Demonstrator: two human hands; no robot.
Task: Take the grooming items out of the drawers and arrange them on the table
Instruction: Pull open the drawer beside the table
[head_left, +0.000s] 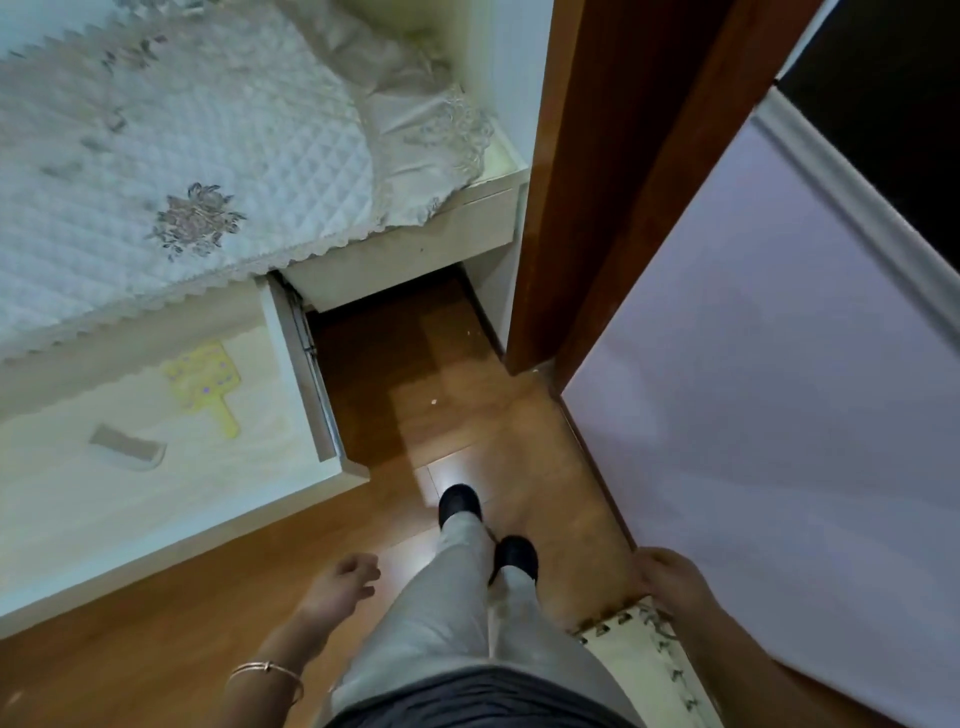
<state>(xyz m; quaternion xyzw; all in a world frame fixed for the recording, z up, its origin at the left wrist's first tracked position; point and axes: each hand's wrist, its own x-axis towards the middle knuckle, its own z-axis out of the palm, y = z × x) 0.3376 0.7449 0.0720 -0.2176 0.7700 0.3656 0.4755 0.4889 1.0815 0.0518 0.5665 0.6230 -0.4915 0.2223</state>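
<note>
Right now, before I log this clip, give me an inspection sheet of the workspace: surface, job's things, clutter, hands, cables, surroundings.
Surface: table top covered by a white quilted cloth with embroidered flowers; no grooming items seen on it.
Job's things: open drawer holds a yellow paddle-shaped item and a pale grey comb-like item, lying apart; view blurred.
Clutter: small specks on the wooden floor.
Hands: left hand loosely curled, empty; right hand rests on the edge of a white panel.
Cables: nothing seen.
Surroundings: brown door frame, patterned mat, person's legs in dark shoes.
</note>
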